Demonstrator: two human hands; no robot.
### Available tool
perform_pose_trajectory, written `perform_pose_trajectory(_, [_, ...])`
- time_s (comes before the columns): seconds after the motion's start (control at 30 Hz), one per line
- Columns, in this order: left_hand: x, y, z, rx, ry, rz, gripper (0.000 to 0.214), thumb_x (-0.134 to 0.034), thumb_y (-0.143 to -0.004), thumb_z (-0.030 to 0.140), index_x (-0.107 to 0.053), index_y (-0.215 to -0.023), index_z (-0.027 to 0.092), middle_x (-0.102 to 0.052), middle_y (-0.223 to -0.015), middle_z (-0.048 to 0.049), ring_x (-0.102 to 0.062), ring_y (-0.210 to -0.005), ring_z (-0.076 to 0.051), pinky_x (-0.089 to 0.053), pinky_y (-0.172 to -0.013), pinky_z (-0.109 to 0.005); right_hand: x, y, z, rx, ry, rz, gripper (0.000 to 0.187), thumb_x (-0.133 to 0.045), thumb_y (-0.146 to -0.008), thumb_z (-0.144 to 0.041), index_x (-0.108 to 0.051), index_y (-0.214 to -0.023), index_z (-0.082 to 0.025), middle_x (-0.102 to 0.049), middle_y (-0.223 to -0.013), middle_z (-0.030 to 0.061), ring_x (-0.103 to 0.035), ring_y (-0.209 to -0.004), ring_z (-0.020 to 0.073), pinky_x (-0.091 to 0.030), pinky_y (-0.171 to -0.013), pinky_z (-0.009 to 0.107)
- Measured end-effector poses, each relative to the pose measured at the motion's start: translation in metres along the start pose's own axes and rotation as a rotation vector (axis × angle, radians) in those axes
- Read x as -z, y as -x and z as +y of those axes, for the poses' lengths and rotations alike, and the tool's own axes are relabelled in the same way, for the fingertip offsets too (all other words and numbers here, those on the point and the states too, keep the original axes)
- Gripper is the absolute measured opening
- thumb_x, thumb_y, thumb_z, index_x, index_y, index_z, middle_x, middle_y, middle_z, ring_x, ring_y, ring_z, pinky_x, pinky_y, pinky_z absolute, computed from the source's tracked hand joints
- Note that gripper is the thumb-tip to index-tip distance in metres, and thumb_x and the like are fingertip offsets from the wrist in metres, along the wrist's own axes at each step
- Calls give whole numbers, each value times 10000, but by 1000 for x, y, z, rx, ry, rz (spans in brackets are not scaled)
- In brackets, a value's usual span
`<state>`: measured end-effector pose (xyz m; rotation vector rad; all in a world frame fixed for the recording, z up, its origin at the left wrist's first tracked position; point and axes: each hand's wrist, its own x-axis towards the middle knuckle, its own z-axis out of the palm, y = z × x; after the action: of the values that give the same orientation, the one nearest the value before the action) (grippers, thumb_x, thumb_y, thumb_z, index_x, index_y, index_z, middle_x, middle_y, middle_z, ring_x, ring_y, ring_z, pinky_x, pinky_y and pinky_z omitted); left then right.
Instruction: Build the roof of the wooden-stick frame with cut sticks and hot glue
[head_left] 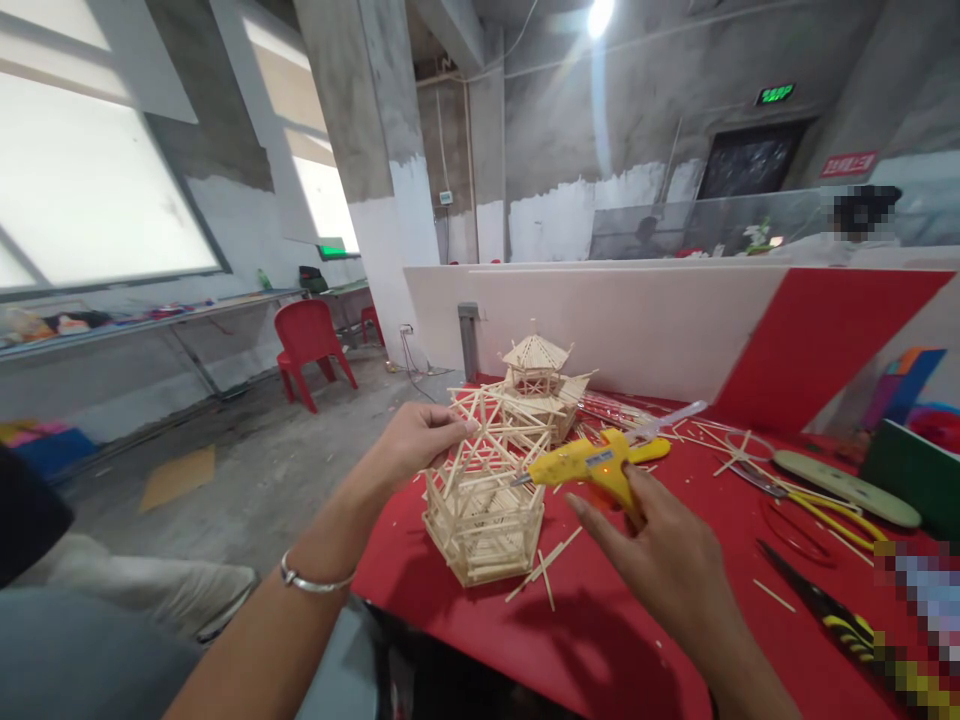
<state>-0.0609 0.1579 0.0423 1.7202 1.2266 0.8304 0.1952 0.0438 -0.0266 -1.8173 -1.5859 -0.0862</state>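
My left hand (416, 435) is closed in a pinch on the roof frame of a small wooden stick model (480, 495) that stands near the left edge of the red table (600, 640). My right hand (664, 555) holds a yellow glue gun (596, 462) by its handle, with some fingers stretched out. The gun's nozzle points left at the model's upper part. Behind stands a finished stick pavilion (538, 385). Loose sticks (547, 570) lie on the table in front of the model.
Yellow-handled scissors (817, 505), a pale green oval board (847, 487) and a black and yellow cutter (832, 610) lie to the right. A white and red partition (675, 320) backs the table. A red chair (307, 345) stands on the floor at left. Another person sits beyond the partition.
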Motion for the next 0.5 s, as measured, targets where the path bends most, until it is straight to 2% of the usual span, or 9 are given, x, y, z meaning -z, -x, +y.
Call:
perform_pose_trajectory(0.13, [0,0,1,4,18,-8,395,-700,-725,490,-601,-583,135,-444,-403,53,-331,-374,-43,-208,-393,-188,3,21,55,-215,-52,-139,638,-534,-695,-771,-641,-975,-207,-719,-837,92,-644,-660,230,-455,-577,292])
perform_pose_trajectory(0.2, [-1,0,1,-2,36,-12,388,-705,-725,478,-598,-577,135,-436,-399,57,-326,-371,-40,-210,-390,-186,4,34,86,-314,-56,-207,584,-535,-709,-732,-665,-964,-223,-737,-896,100,-678,-725,253,-482,-606,294])
perform_pose_trajectory(0.37, [-3,-1,0,-9,56,-2,355,-714,-722,448,-617,-594,132,-434,-397,60,-321,-371,-36,-214,-388,-181,3,67,147,-408,-58,-329,491,-465,-760,-654,-728,-841,-246,-756,-787,93,-708,-699,277,-503,-569,289])
perform_pose_trajectory(0.5, [-2,-2,1,-5,55,-1,330,-709,-728,428,-627,-605,133,-448,-401,57,-328,-372,-37,-218,-388,-179,-9,90,184,-472,-124,-493,535,-383,-814,-618,-747,-892,-234,-768,-873,80,-720,-861,278,-538,-678,277])
